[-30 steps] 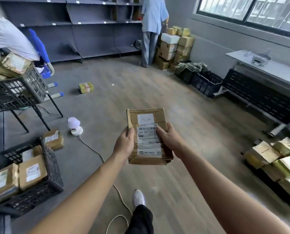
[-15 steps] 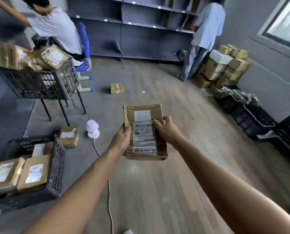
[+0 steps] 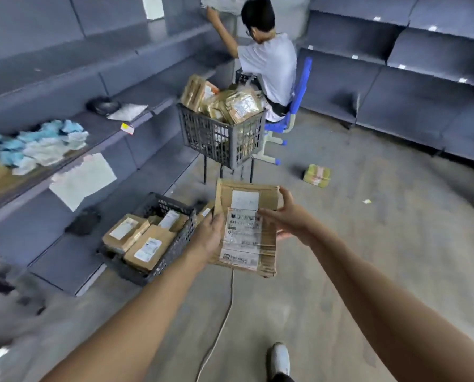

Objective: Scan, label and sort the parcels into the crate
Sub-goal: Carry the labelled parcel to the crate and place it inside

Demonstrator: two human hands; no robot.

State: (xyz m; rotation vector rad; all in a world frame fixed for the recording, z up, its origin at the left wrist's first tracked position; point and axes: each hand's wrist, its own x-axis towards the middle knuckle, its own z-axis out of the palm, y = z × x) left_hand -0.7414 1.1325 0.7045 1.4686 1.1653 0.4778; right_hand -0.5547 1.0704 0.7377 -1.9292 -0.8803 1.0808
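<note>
Parcel in the left hand, right hand opened

Left hand (image 3: pixel 206 241) grips the left edge of the parcel (image 3: pixel 246 227), fingers curled under it and thumb on top. The right hand (image 3: pixel 293 219) is spread wide, thumb raised; its straight fingertips lie on the barcode label. Half a second ago both hands clasped the parcel by its sides; the right has since let go of its edge. The parcel is held flat, label up, between the hands and above the floor (image 3: pixel 368 244).

The view has swung left since then. The crate (image 3: pixel 172 249), earlier well off to the left, now sits just left of and below the left hand, with several labelled boxes (image 3: pixel 144 244) in it. The standing person and the stacked cartons have gone from view.

Beyond the hands a raised crate (image 3: pixel 219 139) heaped with parcels stands on thin legs. Behind it a seated person (image 3: pixel 269 64) on a blue chair (image 3: pixel 302 86) reaches up to a shelf. A small taped parcel (image 3: pixel 316 175) lies on the floor beyond the right hand.

A pale cable (image 3: pixel 219 326) runs over the grey wood-look floor under the arms, beside a white shoe (image 3: pixel 280 359). Dark shelving (image 3: pixel 64 106) lines the wall left of the hands, with a heap of blue and white cloths (image 3: pixel 37 144) and a paper sheet (image 3: pixel 84 180) on it; more shelving runs along the far right wall.
</note>
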